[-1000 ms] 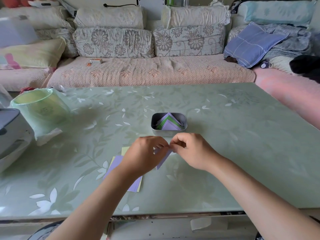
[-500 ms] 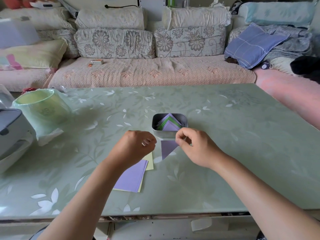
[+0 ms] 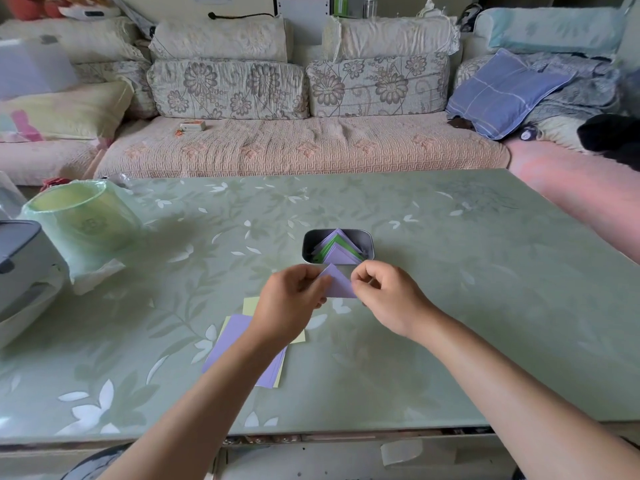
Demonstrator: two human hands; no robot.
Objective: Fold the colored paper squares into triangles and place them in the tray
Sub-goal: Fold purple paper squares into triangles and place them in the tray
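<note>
Purple triangle: folded, held just above the table between both hands, apex up and pointing toward the metal tray.

Change noted: half a second back the right hand alone held this piece, apex hanging down, while the left hand sat apart in a loose curl. Now the piece is turned apex-up and the left hand is back on it. The piece also sits nearer the tray's front rim than before.

Reading: the fold looks complete. The turn matches the way the stacked triangles, purple and green, already stand in the tray, so this looks like lining up for the drop-in, not more creasing.

Grip: left hand pinches the triangle's left corner between thumb and curled fingers. Right hand pinches the right corner the same way, other fingers tucked. The long bottom edge spans the gap between the two pinches; the apex stands free above both, just short of the tray rim. Whether the bottom edge touches the table, I cannot tell.

Remaining stock: a loose pile of paper squares, purple on top with yellow showing under it, lies on the table beneath the left forearm. So more folds are left.
</note>
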